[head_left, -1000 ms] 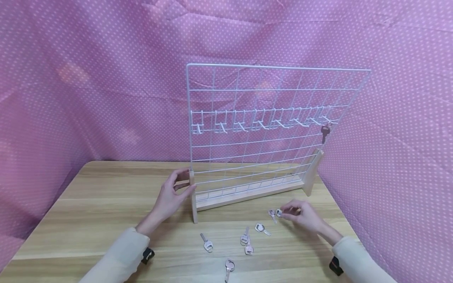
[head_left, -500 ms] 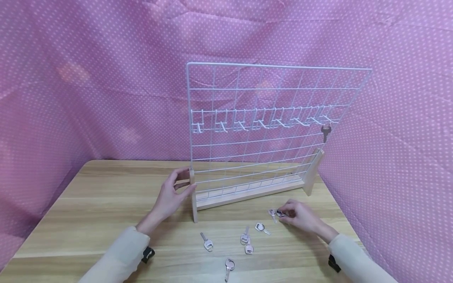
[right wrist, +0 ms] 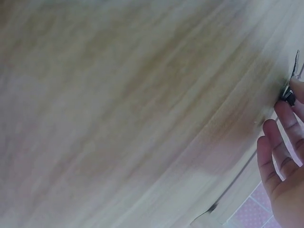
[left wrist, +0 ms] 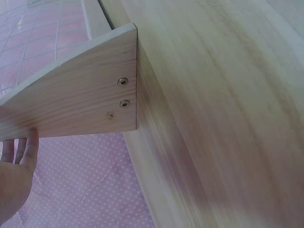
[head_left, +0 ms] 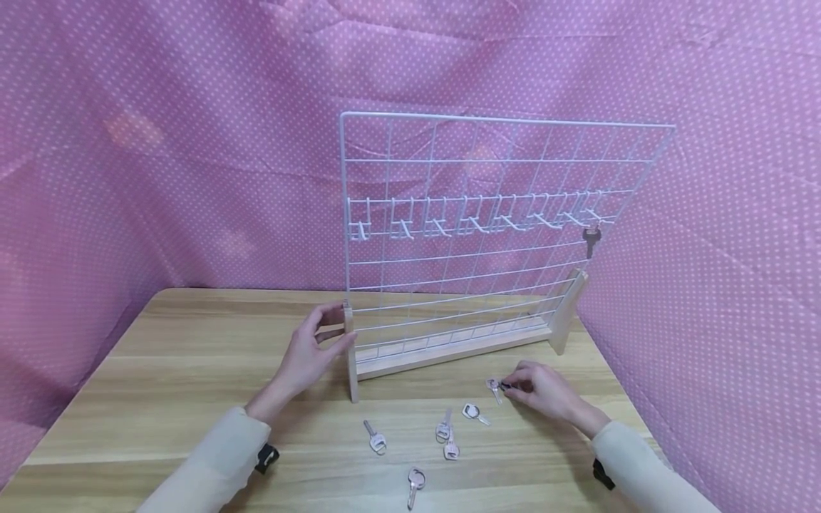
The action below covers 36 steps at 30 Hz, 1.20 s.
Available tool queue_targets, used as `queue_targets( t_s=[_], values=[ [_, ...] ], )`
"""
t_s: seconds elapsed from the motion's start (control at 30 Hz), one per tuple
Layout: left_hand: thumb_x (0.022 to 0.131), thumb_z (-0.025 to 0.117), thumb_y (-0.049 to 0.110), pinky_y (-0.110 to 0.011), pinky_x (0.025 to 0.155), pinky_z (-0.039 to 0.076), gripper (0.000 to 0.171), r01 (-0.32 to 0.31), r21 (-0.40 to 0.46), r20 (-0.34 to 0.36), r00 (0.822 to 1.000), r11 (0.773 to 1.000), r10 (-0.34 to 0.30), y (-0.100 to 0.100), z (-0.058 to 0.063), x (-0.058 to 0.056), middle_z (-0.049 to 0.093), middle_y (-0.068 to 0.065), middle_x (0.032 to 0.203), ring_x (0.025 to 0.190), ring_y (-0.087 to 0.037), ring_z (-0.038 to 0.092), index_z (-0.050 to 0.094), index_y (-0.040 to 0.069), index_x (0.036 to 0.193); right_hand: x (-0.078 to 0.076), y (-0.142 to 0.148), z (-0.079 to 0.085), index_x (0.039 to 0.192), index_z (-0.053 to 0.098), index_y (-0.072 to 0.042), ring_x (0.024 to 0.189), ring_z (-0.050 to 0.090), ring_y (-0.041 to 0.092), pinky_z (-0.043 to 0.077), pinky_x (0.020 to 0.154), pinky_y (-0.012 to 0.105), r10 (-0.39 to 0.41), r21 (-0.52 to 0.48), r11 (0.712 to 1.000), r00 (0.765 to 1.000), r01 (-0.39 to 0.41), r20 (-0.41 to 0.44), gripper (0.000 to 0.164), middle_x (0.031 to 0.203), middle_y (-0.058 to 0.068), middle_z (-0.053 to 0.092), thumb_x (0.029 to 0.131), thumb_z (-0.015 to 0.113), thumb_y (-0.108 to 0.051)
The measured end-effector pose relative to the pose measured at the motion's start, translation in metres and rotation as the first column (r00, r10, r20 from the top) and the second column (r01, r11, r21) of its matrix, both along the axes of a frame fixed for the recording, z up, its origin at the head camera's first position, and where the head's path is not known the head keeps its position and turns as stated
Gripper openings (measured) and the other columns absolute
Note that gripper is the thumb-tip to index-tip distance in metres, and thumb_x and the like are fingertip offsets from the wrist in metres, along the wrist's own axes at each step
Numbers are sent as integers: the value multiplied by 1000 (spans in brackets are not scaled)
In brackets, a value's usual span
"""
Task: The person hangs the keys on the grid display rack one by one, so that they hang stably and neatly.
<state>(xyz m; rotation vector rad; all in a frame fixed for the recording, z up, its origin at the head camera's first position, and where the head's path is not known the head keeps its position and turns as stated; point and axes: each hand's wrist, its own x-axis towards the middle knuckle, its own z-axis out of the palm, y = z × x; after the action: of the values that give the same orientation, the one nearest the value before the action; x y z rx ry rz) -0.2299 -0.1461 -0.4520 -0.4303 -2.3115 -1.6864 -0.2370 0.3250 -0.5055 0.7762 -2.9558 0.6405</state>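
Note:
A white wire grid rack [head_left: 474,160] stands in a wooden base [head_left: 452,349], with a row of hooks along its middle. My left hand [head_left: 308,360] grips the upright wooden side panel [left wrist: 85,92] at the rack's left end, thumb in front and fingers behind. Just in front of the base, my right hand [head_left: 548,392] pinches a key [right wrist: 288,96] between thumb and fingertips. Most of that key is hidden by the fingers. Close beside it lies another key [head_left: 493,388] flat on the table. One dark key [head_left: 591,241] hangs on the rightmost hook.
More keys lie on the wooden table [head_left: 192,370]: one with a ring [head_left: 472,411], two overlapping keys [head_left: 447,436], one on the left [head_left: 375,438] and one near the front [head_left: 416,484]. Pink dotted cloth [head_left: 224,157] surrounds the table at the back and sides.
My right hand has shifted slightly left, and the key at its fingertips has turned and is now more covered by them. The left hand keeps its hold on the side panel.

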Motion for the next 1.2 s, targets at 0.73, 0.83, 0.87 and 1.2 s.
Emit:
queue_targets(
  t_s=[0.73,0.83,0.87,1.2],
  values=[
    [94,79,9,-39,108,62,59,17,-7,24,1000,1000,-17,-2,1,-1,63,-21,136,128,-37,62,51,2,145,3,2,11,93,80,-14,80,62,1,60,69,19,-77,-151,987,990,58,-121,1,92,-6,74,93,80,-15],
    [94,79,9,-38,108,62,59,15,-8,28,1000,1000,-15,-3,2,-1,63,-21,136,128,-37,62,51,2,146,4,2,19,95,79,-10,75,61,1,59,64,18,-103,-241,968,989,75,-105,3,90,-1,76,94,77,-9],
    [94,79,9,-38,108,62,59,15,-7,29,999,1000,-14,-3,2,-1,63,-21,135,127,-36,62,51,2,146,4,2,22,95,79,-10,72,60,0,58,62,18,-112,-267,960,989,82,-98,4,89,1,76,95,76,-8],
    [95,79,10,-38,108,63,59,11,-7,34,999,1000,-11,-2,1,-2,63,-21,134,126,-36,63,51,3,146,5,3,61,104,79,-5,75,63,-4,57,64,15,-204,-463,876,974,135,-101,9,88,4,80,97,74,-5]
  ],
)
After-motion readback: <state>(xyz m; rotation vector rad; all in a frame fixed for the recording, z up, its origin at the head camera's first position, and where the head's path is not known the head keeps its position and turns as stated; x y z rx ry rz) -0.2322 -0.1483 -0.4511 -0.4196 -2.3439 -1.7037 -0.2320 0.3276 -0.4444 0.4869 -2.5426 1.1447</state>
